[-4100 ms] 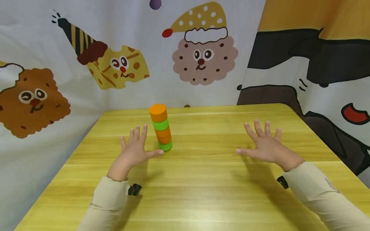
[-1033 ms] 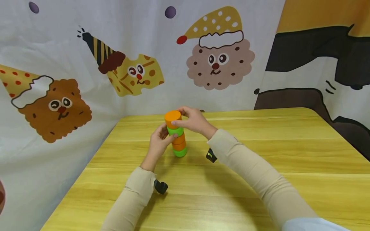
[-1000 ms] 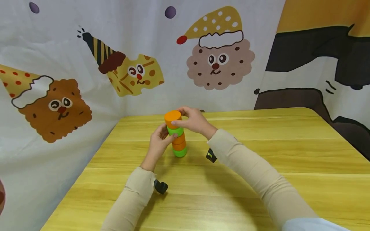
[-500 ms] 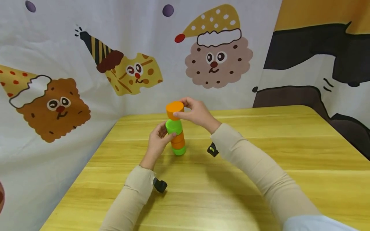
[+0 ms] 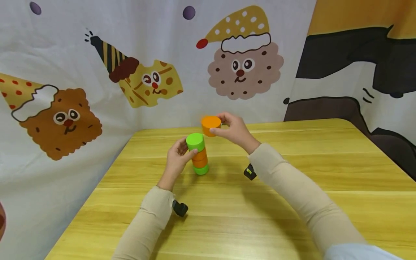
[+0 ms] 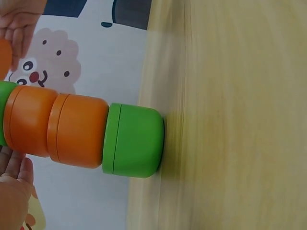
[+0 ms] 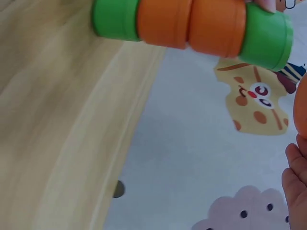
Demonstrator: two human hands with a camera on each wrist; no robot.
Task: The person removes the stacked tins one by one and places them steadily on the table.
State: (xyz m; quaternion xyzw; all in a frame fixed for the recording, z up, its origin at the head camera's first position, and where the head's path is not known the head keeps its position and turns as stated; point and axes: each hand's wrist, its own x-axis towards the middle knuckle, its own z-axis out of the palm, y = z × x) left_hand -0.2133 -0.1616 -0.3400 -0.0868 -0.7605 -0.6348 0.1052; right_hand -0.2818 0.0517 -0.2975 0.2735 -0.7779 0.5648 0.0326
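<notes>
A stack of small round jars stands upright on the table: a green jar (image 5: 201, 169) at the bottom, two orange jars (image 6: 79, 129) above it, and a green jar (image 5: 195, 141) on top. Thin seams near their rims show in the left wrist view. My left hand (image 5: 177, 159) holds the stack near its top, thumb in front and fingers behind. Slightly above and right of the stack, my right hand (image 5: 238, 131) pinches another orange jar (image 5: 209, 126) between thumb and fingers. That jar is apart from the stack and only its edge shows in both wrist views.
The wooden table (image 5: 292, 187) extends around the stack, its back edge close behind. A white curtain (image 5: 169, 115) with cartoon prints hangs beyond it. Black wrist cameras (image 5: 180, 208) stick out below both cuffs.
Both hands, spread above the table at first, have come to the stack. My right hand has lifted the top orange jar off and carried it right. My left hand stays on the stack.
</notes>
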